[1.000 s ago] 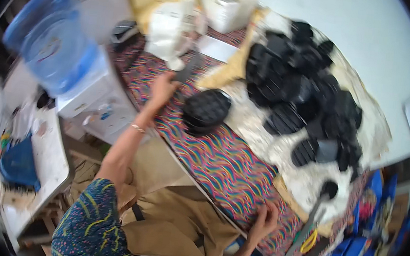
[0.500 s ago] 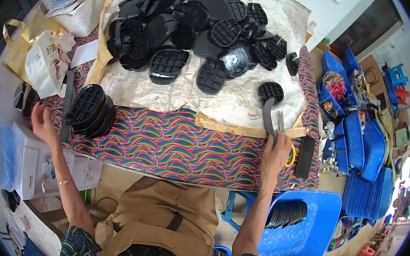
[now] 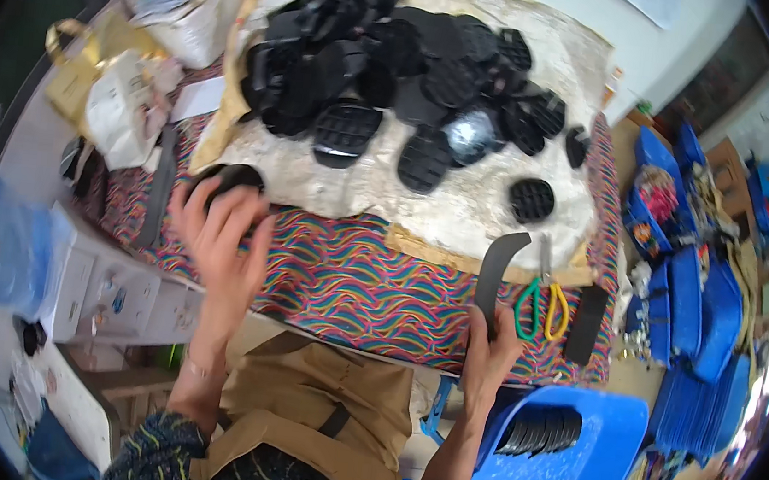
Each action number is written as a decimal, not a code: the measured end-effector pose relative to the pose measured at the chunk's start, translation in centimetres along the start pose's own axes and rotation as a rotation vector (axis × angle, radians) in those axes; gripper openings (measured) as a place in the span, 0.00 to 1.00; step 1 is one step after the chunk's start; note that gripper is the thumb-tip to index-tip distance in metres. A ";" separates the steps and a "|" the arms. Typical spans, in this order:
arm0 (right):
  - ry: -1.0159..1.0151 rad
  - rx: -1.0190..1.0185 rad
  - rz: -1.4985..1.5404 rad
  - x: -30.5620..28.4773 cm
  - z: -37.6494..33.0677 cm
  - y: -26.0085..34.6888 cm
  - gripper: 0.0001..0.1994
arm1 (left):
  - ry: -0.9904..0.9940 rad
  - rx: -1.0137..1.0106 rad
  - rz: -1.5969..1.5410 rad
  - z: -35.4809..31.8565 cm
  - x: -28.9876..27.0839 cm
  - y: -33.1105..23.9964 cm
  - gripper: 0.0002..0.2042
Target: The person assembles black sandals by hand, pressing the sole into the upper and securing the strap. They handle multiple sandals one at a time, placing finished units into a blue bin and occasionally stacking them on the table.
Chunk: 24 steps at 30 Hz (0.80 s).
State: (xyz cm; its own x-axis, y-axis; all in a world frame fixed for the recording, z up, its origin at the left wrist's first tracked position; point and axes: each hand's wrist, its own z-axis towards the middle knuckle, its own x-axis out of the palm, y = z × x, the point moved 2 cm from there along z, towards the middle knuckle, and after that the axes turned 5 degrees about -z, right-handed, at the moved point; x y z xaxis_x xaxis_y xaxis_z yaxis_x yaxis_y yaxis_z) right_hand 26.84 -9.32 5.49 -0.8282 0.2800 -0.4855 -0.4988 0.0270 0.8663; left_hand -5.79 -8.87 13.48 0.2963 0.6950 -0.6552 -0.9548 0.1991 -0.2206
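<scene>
My left hand (image 3: pixel 223 238), smeared by motion, curls its fingers round a stack of black ridged sole pads (image 3: pixel 235 176) at the table's left; the hand covers most of it. In my right hand (image 3: pixel 490 350), a dark curved strip (image 3: pixel 490 278) stands up between thumb and fingers near the front edge. Just beyond the strip's tip lies a single ridged sole pad (image 3: pixel 531 200). Scissors (image 3: pixel 555 314) with one green and one yellow handle rest right of the strip. Further right is a flat black rectangular piece (image 3: pixel 586 324).
A heap of black sole pads (image 3: pixel 339 134) covers the back of the white sheet (image 3: pixel 316 182). Bags (image 3: pixel 124 108) stand at the far left. A blue tub (image 3: pixel 603 418) holding a row of black pieces sits below the right edge, near more blue bins (image 3: pixel 707 299).
My left hand has moved right from the table's left edge onto the sole stack. My right hand has drawn the strip nearer, away from the single pad and scissors. The view has shifted.
</scene>
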 end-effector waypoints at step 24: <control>0.220 -0.410 -0.100 12.1 -3.2 4.8 0.13 | 0.303 -0.392 -0.556 0.4 -1.1 7.5 0.15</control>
State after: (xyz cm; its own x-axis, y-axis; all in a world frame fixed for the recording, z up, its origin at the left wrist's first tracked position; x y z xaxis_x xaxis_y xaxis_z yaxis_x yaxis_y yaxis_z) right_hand 13.59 -8.83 3.41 -0.7835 0.0845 -0.6156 -0.6018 -0.3502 0.7178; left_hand -13.34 -7.87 12.86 0.7809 0.3313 -0.5296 -0.6007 0.1654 -0.7822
